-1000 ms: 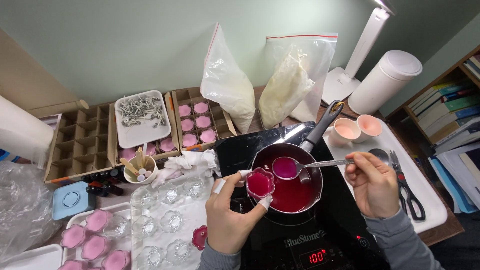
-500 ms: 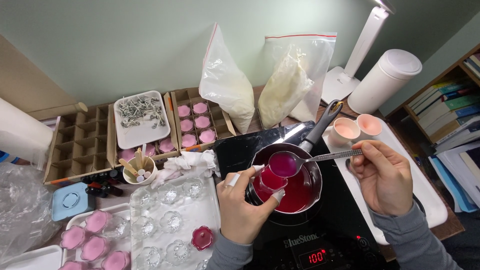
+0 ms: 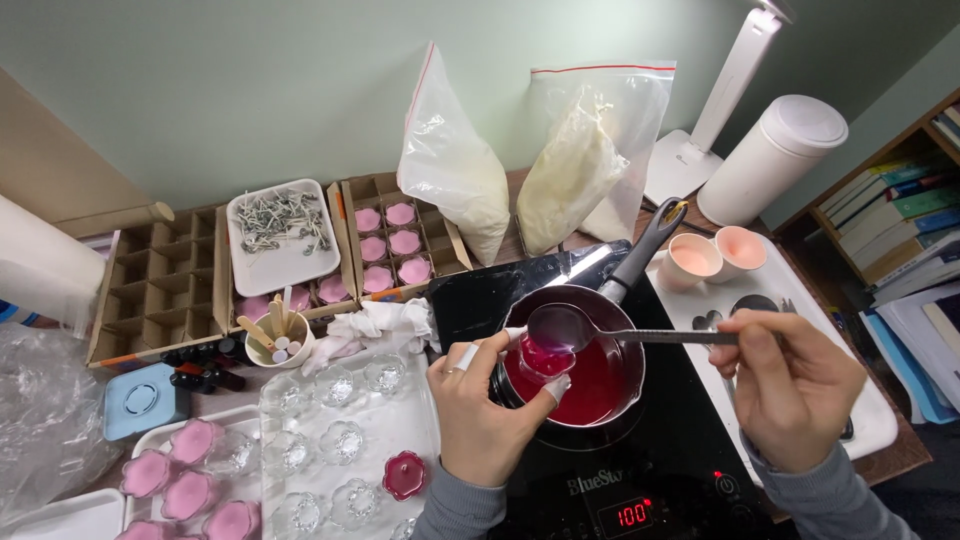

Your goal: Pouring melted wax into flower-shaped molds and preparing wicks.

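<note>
A pale green wall (image 3: 250,90) is seen behind the tabletop (image 3: 905,455); a bookshelf (image 3: 900,215) is set at right, beside a white lamp (image 3: 715,100).

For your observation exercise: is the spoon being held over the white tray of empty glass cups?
No, the right hand holds the spoon over the saucepan of red liquid, above the small glass cup in the left hand.

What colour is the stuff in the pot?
Deep pinkish red liquid, seen in the head view.
</note>
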